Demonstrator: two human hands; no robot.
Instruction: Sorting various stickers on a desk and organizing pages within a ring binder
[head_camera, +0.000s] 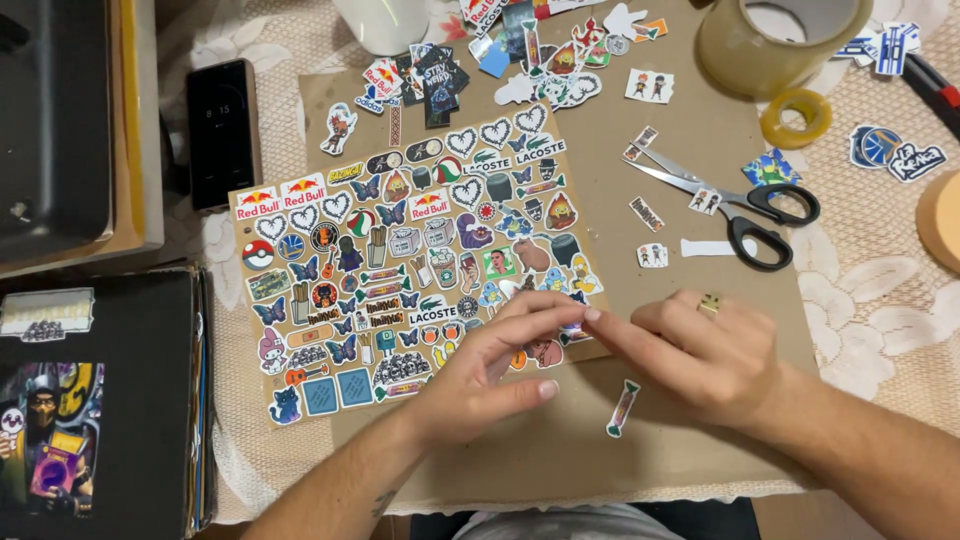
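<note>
Where the two hands meet, near the lower right corner of the sticker-covered board (400, 290), the fingertips pinch a small sticker (572, 327) that is mostly hidden between them. The left hand (490, 375) has its fingers narrowed, thumb stretched out below and fingertips pressed on the small sticker at the board's edge. The right hand (700, 355), with a gold ring (709, 304) on one finger, comes in from the right, its fingers drawn together and their tips meeting those of the left hand at the same spot.

Rows of cut-out stickers cover the board closely: white hearts, blue butterflies, red and yellow rectangular logos, green and white labels, small cartoon figures and two blue squares near the bottom left. It lies on a brown cardboard sheet (680, 200), which rests on the table (880, 300) under a lace cloth. Just below the right hand a narrow candy-shaped sticker (622, 408) lies alone on the cardboard.

Farther up, black-handled scissors (740, 200) lie open with a few small stickers around them. A loose heap of stickers (520, 55) sits at the cardboard's top edge. At the top right stand a wide roll of clear tape (780, 40) and a small yellowish tape ring (796, 117). A black phone (222, 132) lies to the left of the board, and a black box (100, 400) with a picture label sits at the lower left.
</note>
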